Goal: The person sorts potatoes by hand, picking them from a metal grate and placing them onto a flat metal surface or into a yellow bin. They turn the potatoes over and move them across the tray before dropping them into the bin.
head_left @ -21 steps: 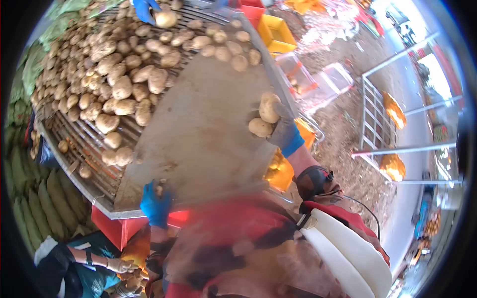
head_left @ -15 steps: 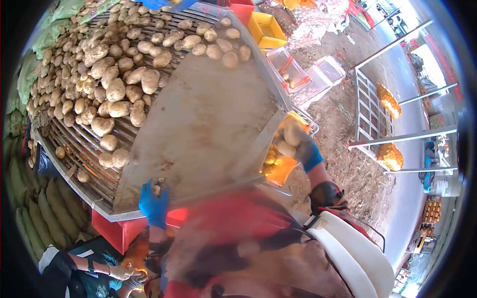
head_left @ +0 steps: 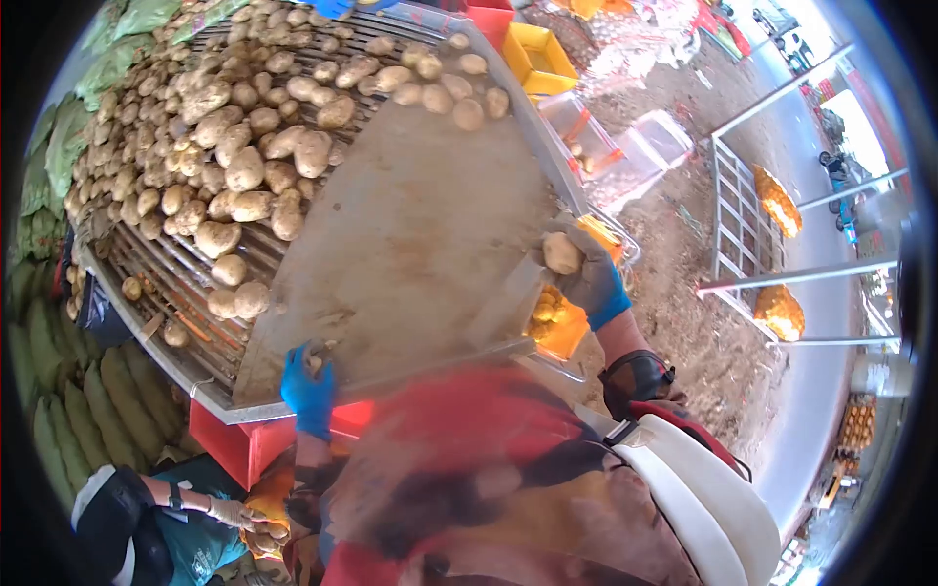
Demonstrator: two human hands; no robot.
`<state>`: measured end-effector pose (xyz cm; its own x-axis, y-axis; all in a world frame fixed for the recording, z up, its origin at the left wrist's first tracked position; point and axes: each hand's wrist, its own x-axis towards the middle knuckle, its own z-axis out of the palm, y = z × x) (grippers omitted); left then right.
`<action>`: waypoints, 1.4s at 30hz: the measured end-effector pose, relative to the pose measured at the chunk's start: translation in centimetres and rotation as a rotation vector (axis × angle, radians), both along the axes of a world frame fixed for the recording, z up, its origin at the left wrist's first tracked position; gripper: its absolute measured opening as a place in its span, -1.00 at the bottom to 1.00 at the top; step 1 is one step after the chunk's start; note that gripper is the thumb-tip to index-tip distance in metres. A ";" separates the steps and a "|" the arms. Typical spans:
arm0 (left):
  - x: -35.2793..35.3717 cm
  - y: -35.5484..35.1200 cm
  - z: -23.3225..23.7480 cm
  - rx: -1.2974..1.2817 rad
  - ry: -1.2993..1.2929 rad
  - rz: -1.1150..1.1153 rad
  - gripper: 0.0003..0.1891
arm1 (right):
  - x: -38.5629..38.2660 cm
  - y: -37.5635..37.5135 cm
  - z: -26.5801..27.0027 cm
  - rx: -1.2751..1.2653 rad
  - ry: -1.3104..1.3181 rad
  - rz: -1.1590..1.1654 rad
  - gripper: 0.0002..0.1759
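Potato is clasped by the right hand at the table's right edge, near the orange bag; well apart, a small potato is held by the left hand at the near edge. Bruising is best avoided with gentle fingers.

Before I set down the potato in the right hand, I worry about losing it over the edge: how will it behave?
The potato may well roll if nudged: it is rounded, and the metal sheet looks flat. It is likely firm in the right hand, since its outline shows no dents.
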<state>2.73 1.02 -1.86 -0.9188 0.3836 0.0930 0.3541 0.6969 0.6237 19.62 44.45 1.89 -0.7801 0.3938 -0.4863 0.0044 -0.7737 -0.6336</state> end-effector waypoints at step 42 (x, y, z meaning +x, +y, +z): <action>1.4 5.1 6.6 0.722 -0.305 0.180 -0.76 | -16.5 -24.3 3.4 -0.135 0.279 0.527 -0.77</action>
